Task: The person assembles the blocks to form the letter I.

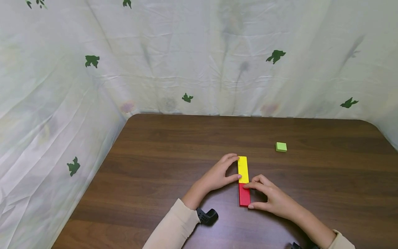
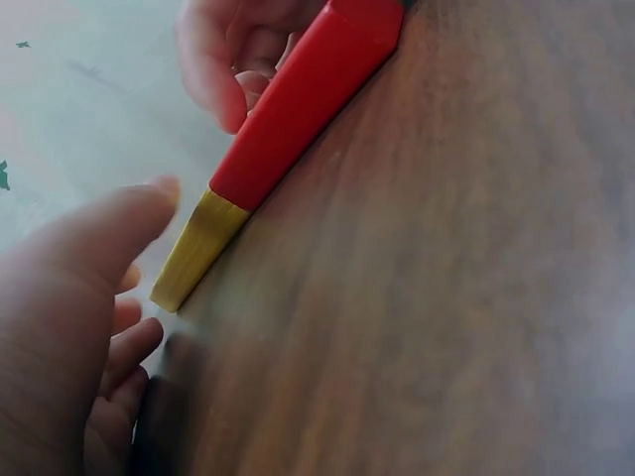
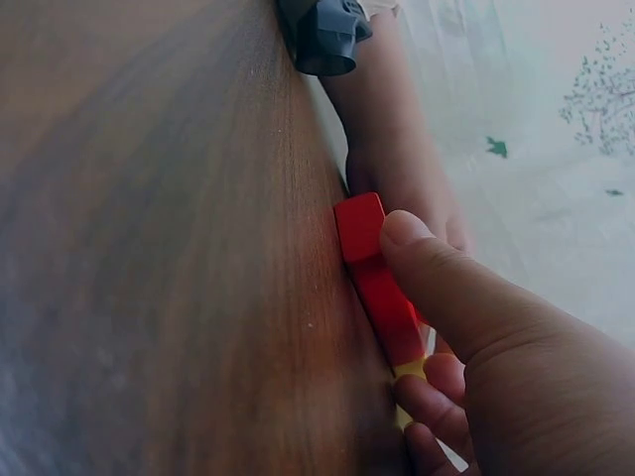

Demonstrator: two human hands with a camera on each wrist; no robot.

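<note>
A yellow block [image 1: 243, 169] and a red block [image 1: 244, 195] lie end to end in one line, the yellow one farther off. At the yellow block's left side, my left hand [image 1: 217, 174] has its thumb and fingers spread along the edge; its thumb [image 2: 119, 228] shows beside the yellow block [image 2: 201, 248] in the left wrist view. My right hand [image 1: 275, 199] holds the red block between a fingertip near the joint and the thumb at the near right corner. The right wrist view shows that thumb [image 3: 446, 278] against the red block [image 3: 382, 297].
A small light green block [image 1: 281, 147] lies farther back on the brown wooden table [image 1: 174, 145], to the right. Behind and left of the table hangs a pale curtain [image 1: 199, 62] with green leaf shapes. Dark devices are strapped at both wrists.
</note>
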